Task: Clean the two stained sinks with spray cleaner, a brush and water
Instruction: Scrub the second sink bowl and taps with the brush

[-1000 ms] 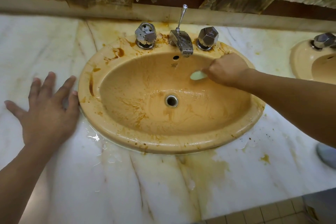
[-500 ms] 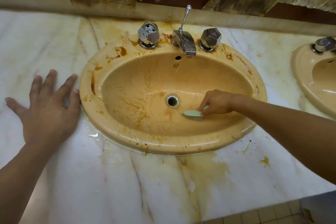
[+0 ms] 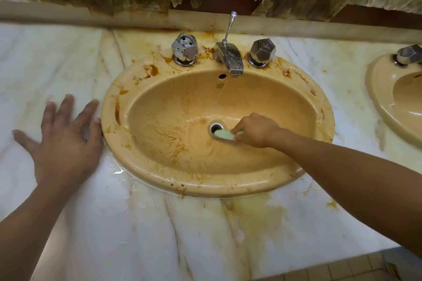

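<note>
step: scrubbing first sink (image 3: 228, 186) | right hand (image 3: 255, 130): fingers curled round green brush (image 3: 225, 136), now at the drain (image 3: 215, 126), swept down from the back wall under the running tap (image 3: 230, 59) | left hand (image 3: 64, 143): flat on desk (image 3: 159, 235), fingers spread, beside rim | outlook: brown streaks left of drain remain; second sink (image 3: 383, 102) likely pending
</note>
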Demonstrator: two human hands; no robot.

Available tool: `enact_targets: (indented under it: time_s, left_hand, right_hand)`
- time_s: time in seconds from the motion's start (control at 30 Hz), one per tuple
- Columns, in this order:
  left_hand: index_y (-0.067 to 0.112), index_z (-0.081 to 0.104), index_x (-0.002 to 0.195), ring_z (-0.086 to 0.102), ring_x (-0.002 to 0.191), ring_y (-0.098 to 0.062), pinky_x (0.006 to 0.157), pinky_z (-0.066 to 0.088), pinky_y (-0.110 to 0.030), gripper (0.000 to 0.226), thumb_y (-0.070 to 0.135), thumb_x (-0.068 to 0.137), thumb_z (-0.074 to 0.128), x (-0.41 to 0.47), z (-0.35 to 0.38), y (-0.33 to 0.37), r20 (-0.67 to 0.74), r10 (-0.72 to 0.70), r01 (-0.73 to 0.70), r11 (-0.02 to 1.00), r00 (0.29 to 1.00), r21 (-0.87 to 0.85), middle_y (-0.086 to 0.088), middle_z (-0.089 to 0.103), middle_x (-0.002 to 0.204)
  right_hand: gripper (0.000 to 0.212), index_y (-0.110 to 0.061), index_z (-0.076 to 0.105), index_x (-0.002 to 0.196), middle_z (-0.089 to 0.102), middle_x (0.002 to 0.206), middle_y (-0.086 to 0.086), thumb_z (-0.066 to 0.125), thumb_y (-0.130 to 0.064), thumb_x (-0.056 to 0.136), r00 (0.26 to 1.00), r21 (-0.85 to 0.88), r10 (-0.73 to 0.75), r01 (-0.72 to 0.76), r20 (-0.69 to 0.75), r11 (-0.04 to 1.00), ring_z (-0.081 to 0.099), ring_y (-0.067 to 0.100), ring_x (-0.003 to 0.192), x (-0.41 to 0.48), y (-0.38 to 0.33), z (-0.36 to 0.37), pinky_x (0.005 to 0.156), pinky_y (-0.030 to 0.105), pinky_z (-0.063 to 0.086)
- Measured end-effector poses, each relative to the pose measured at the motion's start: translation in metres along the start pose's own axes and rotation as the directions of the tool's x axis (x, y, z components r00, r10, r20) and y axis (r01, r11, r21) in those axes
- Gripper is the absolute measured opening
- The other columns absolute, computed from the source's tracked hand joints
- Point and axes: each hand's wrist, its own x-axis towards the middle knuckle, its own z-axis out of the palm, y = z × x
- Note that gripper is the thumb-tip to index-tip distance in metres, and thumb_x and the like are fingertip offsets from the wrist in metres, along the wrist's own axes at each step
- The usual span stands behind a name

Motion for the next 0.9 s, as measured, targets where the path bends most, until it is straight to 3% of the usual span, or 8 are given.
enact_targets:
  time_s: [0.07, 0.23, 0.3, 0.43, 0.53, 0.67, 0.83, 0.9]
  left_hand:
    - [0.046, 0.037, 0.156, 0.013, 0.155, -0.031, 0.117, 0.017, -0.077, 0.060, 0.067, 0.104, 0.016, 0.001, 0.001, -0.002, 0.005, 0.009, -0.009, 1.000, 1.000, 0.005, -0.006, 0.025, 0.168]
    - [0.047, 0.034, 0.157, 0.012, 0.156, -0.031, 0.117, 0.015, -0.076, 0.060, 0.068, 0.104, 0.016, -0.001, -0.002, 0.002, 0.010, -0.006, 0.006, 1.000, 1.000, -0.006, -0.003, 0.024, 0.169]
    - [0.048, 0.031, 0.157, 0.010, 0.157, -0.028, 0.118, 0.015, -0.076, 0.059, 0.068, 0.104, 0.015, -0.002, -0.004, 0.005, 0.021, -0.018, 0.019, 1.000, 1.000, -0.012, -0.002, 0.022, 0.170]
    - [0.049, 0.028, 0.158, 0.009, 0.157, -0.024, 0.118, 0.015, -0.076, 0.058, 0.068, 0.104, 0.016, -0.005, -0.007, 0.008, 0.022, -0.038, 0.039, 0.999, 0.999, -0.025, 0.001, 0.022, 0.170]
    - [0.049, 0.026, 0.158, 0.009, 0.157, -0.023, 0.118, 0.015, -0.076, 0.057, 0.068, 0.104, 0.017, -0.006, -0.008, 0.008, 0.029, -0.040, 0.041, 0.999, 0.999, -0.027, 0.002, 0.021, 0.170]
    - [0.048, 0.028, 0.158, 0.008, 0.158, -0.024, 0.119, 0.014, -0.075, 0.059, 0.068, 0.104, 0.014, -0.004, -0.007, 0.006, 0.042, -0.034, 0.034, 0.999, 0.999, -0.012, 0.001, 0.020, 0.171]
    - [0.051, 0.025, 0.158, 0.007, 0.158, -0.021, 0.119, 0.015, -0.075, 0.057, 0.067, 0.104, 0.016, -0.006, -0.008, 0.011, 0.038, -0.055, 0.055, 0.998, 0.998, -0.013, 0.003, 0.019, 0.171]
    - [0.052, 0.025, 0.158, 0.006, 0.158, -0.022, 0.120, 0.014, -0.074, 0.058, 0.068, 0.104, 0.014, -0.005, -0.008, 0.010, 0.038, -0.054, 0.054, 0.999, 0.998, -0.005, 0.003, 0.019, 0.171]
  right_hand:
    - [0.039, -0.039, 0.063, 0.138, 0.060, 0.133, 0.004, 0.056, -0.042, 0.099, 0.997, -0.034, 0.049, -0.052, -0.064, 0.998, 0.059, 0.025, 0.116, 0.003, -0.008, 0.003, 0.083, 0.033, 0.045]
    - [0.039, -0.032, 0.066, 0.136, 0.058, 0.133, 0.002, 0.063, -0.041, 0.097, 0.993, 0.003, -0.024, 0.024, 0.113, 1.000, 0.055, 0.022, 0.119, -0.003, -0.006, -0.009, 0.091, 0.036, 0.049]
    - [0.037, -0.033, 0.069, 0.132, 0.061, 0.131, 0.000, 0.064, -0.042, 0.096, 0.994, -0.037, 0.003, 0.001, 0.109, 0.999, 0.056, 0.022, 0.116, 0.000, 0.001, -0.020, 0.093, 0.039, 0.052]
    - [0.030, -0.025, 0.070, 0.124, 0.062, 0.117, 0.003, 0.058, -0.033, 0.097, 1.000, -0.192, 0.025, -0.023, 0.007, 0.981, 0.063, 0.024, 0.098, 0.011, -0.022, -0.015, 0.075, 0.037, 0.054]
    - [0.017, -0.018, 0.067, 0.108, 0.058, 0.101, 0.002, 0.058, -0.026, 0.096, 0.998, -0.259, -0.012, 0.027, 0.060, 0.965, 0.061, 0.024, 0.087, 0.016, -0.030, -0.016, 0.060, 0.031, 0.044]
    - [0.034, -0.023, 0.068, 0.124, 0.063, 0.118, 0.001, 0.063, -0.036, 0.093, 0.992, -0.246, 0.062, -0.034, 0.111, 0.969, 0.061, 0.024, 0.106, 0.021, -0.010, -0.041, 0.087, 0.042, 0.057]
    - [0.037, -0.029, 0.064, 0.136, 0.060, 0.124, 0.008, 0.048, -0.036, 0.103, 0.997, -0.207, 0.017, -0.032, -0.074, 0.978, 0.060, 0.026, 0.107, 0.022, -0.017, -0.023, 0.087, 0.040, 0.053]
    - [0.041, -0.034, 0.061, 0.141, 0.060, 0.129, 0.008, 0.049, -0.040, 0.103, 0.998, -0.109, -0.009, 0.002, -0.060, 0.994, 0.060, 0.027, 0.111, 0.019, -0.022, -0.007, 0.088, 0.037, 0.051]
